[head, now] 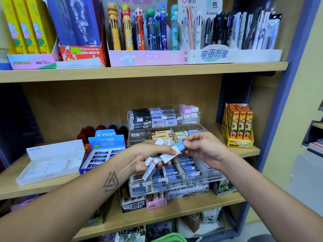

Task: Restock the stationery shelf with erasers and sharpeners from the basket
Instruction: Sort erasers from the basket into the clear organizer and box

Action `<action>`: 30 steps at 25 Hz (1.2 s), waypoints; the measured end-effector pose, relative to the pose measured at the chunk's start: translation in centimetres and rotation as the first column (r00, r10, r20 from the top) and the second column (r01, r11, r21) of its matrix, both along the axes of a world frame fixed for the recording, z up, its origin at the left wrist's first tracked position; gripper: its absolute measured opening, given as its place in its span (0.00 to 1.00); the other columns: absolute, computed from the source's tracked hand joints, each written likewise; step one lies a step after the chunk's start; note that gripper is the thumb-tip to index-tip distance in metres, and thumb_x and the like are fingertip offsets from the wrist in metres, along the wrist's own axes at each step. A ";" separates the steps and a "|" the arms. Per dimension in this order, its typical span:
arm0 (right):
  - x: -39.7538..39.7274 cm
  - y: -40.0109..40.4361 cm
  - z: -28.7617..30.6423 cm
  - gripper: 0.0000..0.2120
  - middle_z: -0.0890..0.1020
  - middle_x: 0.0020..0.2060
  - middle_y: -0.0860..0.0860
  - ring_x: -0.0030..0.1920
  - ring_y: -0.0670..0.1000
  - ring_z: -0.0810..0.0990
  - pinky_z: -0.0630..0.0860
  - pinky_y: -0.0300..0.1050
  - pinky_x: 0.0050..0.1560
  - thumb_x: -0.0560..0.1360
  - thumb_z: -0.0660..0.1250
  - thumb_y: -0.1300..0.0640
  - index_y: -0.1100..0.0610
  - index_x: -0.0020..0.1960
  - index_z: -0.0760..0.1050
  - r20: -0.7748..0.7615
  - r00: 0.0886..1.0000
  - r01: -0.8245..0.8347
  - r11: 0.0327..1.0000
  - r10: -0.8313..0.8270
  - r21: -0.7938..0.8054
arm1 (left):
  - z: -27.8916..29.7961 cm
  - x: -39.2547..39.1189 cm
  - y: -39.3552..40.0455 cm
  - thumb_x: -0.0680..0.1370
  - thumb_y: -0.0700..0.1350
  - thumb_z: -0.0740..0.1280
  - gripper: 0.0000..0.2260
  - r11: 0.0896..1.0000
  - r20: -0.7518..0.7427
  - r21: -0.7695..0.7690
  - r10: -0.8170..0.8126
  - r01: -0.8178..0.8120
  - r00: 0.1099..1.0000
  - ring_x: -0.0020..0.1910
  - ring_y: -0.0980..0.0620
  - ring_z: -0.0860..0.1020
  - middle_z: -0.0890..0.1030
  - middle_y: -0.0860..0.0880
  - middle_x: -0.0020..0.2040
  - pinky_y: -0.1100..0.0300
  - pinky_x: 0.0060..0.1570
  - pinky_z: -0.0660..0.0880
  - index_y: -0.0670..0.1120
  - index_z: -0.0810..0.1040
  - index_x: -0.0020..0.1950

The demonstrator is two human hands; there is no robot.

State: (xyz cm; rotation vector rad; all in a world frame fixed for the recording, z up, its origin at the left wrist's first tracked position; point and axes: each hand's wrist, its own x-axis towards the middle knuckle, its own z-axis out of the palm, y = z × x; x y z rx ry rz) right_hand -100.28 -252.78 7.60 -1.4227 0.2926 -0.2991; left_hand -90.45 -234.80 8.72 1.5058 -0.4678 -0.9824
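Note:
My left hand (148, 157) clutches a bunch of white erasers (153, 163) in front of the middle shelf. One eraser with a blue sleeve (178, 147) sticks out to the right, and my right hand (201, 147) pinches its blue end with thumb and fingers. Both hands hover over a clear tiered acrylic organiser (174, 179) filled with rows of boxed erasers. A green basket rim (167, 238) shows at the bottom edge of the view.
A blue Pilot eraser box (103, 151) and a white flat box (52, 159) sit to the left on the wooden shelf (35, 187). An orange display box (239, 126) stands at the right. Pen displays (145, 32) fill the shelf above.

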 end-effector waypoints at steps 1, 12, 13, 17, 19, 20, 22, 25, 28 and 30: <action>-0.1 -0.4 -0.2 0.06 0.82 0.40 0.61 0.37 0.54 0.82 0.81 0.42 0.40 0.73 0.69 0.73 0.66 0.47 0.77 0.023 0.999 0.039 0.999 -0.038 -0.012 | 0.0 0.2 0.1 0.75 0.33 0.71 0.13 1.000 -0.019 -0.001 0.015 -0.015 1.000 0.30 0.49 0.79 0.82 0.41 0.41 0.67 0.18 0.69 0.39 0.75 0.58; -2.0 -2.5 0.6 0.14 0.81 0.45 0.45 0.45 0.47 0.79 0.77 0.44 0.45 0.71 0.77 0.54 0.47 0.56 0.82 -0.199 0.952 -0.145 0.231 -0.234 -0.962 | -0.1 0.5 -0.3 0.73 0.31 0.72 0.14 0.997 0.045 0.031 0.070 -0.072 0.997 0.27 0.48 0.79 0.81 0.40 0.36 0.66 0.17 0.69 0.39 0.72 0.55; -1.9 -2.1 0.5 0.14 0.81 0.47 0.44 0.47 0.48 0.79 0.78 0.46 0.47 0.72 0.76 0.51 0.46 0.57 0.82 -0.207 0.948 -0.173 0.154 -0.241 -0.973 | -0.1 0.5 -0.3 0.73 0.31 0.72 0.14 0.997 0.054 0.033 0.069 -0.071 0.996 0.27 0.48 0.79 0.81 0.40 0.37 0.66 0.18 0.69 0.39 0.73 0.55; -2.1 -0.8 0.8 0.10 0.81 0.44 0.43 0.48 0.48 0.79 0.76 0.44 0.47 0.72 0.76 0.49 0.45 0.52 0.82 -0.220 0.950 -0.195 0.128 -0.220 -0.972 | -0.1 0.3 -0.1 0.73 0.31 0.72 0.14 0.998 0.062 0.020 0.058 -0.060 0.996 0.27 0.48 0.79 0.81 0.38 0.39 0.66 0.18 0.69 0.39 0.73 0.56; -2.3 -0.5 1.1 0.08 0.79 0.41 0.40 0.47 0.47 0.78 0.73 0.42 0.45 0.71 0.76 0.49 0.45 0.49 0.82 -0.224 0.949 -0.205 0.105 -0.221 -0.973 | -0.1 0.2 0.1 0.74 0.32 0.72 0.14 0.999 0.061 0.016 0.041 -0.042 0.997 0.28 0.48 0.80 0.82 0.38 0.40 0.66 0.18 0.69 0.38 0.74 0.58; -2.2 -0.4 1.1 0.08 0.79 0.40 0.40 0.46 0.46 0.78 0.71 0.41 0.44 0.71 0.76 0.49 0.45 0.49 0.82 -0.230 0.948 -0.212 0.101 -0.221 -0.972 | -0.1 0.2 0.2 0.74 0.32 0.72 0.14 0.999 0.062 0.014 0.031 -0.032 0.998 0.29 0.47 0.81 0.83 0.38 0.40 0.66 0.18 0.69 0.38 0.74 0.58; -2.0 0.0 0.7 0.07 0.79 0.42 0.42 0.46 0.46 0.76 0.68 0.40 0.46 0.71 0.76 0.50 0.47 0.48 0.82 -0.236 0.945 -0.224 0.077 -0.228 -0.971 | -0.1 0.3 0.3 0.74 0.32 0.72 0.14 1.000 0.055 0.010 0.014 -0.014 0.998 0.31 0.46 0.82 0.83 0.38 0.41 0.66 0.18 0.70 0.38 0.74 0.57; -0.9 0.9 -0.6 0.06 0.80 0.45 0.46 0.49 0.49 0.77 0.69 0.42 0.48 0.70 0.77 0.50 0.50 0.43 0.81 -0.231 0.941 -0.236 0.009 -0.246 -0.972 | -0.1 0.4 0.2 0.74 0.33 0.72 0.12 1.000 0.043 0.003 0.006 -0.006 0.999 0.33 0.46 0.82 0.83 0.38 0.43 0.66 0.18 0.70 0.38 0.75 0.56; -0.5 1.3 0.1 0.04 0.82 0.44 0.48 0.48 0.51 0.81 0.72 0.41 0.45 0.73 0.74 0.55 0.52 0.47 0.83 -0.262 0.935 -0.266 0.014 -0.241 -0.964 | 0.0 0.2 0.4 0.75 0.34 0.72 0.10 1.000 0.032 -0.011 0.000 0.001 0.999 0.33 0.47 0.83 0.83 0.39 0.42 0.66 0.18 0.70 0.38 0.76 0.54; -0.7 1.4 1.3 0.10 0.84 0.47 0.47 0.47 0.50 0.83 0.79 0.44 0.47 0.74 0.73 0.58 0.51 0.55 0.83 -0.246 0.965 -0.209 0.296 -0.094 -0.932 | 0.3 0.3 0.5 0.75 0.35 0.72 0.10 1.000 0.033 -0.021 -0.002 0.003 0.999 0.32 0.48 0.82 0.84 0.39 0.43 0.67 0.18 0.70 0.37 0.78 0.55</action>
